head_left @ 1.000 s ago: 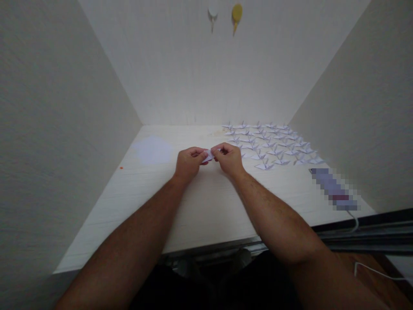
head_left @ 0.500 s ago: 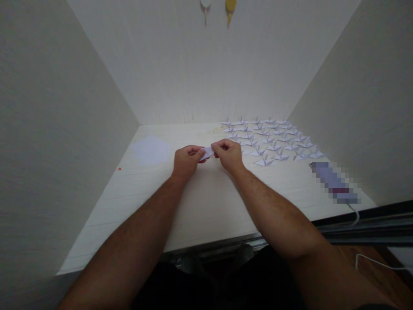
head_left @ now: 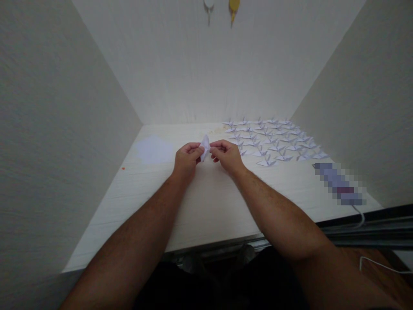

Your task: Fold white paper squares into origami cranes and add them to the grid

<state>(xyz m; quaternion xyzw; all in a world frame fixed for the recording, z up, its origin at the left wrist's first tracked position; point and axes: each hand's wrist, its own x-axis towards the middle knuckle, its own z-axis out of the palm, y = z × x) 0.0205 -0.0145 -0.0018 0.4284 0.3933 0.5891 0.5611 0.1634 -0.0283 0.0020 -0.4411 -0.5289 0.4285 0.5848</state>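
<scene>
A small folded piece of pale paper (head_left: 205, 146) is pinched between both hands above the middle of the pale wooden table (head_left: 206, 206). My left hand (head_left: 186, 160) grips its left side with curled fingers. My right hand (head_left: 227, 156) grips its right side the same way. The paper's tip points up between the thumbs. Several finished paper cranes (head_left: 274, 140) lie in rows on the table just right of my right hand.
A flat sheet of pale paper (head_left: 154, 149) lies at the left back of the table. A blurred-out oblong object (head_left: 340, 184) with a white cable lies near the right edge. Walls close the table in on three sides. Two hooks (head_left: 222, 6) hang on the back wall.
The folded paper lay nearly flat between the hands before; now it is turned so its tip stands up. The hands have stayed in about the same place.
</scene>
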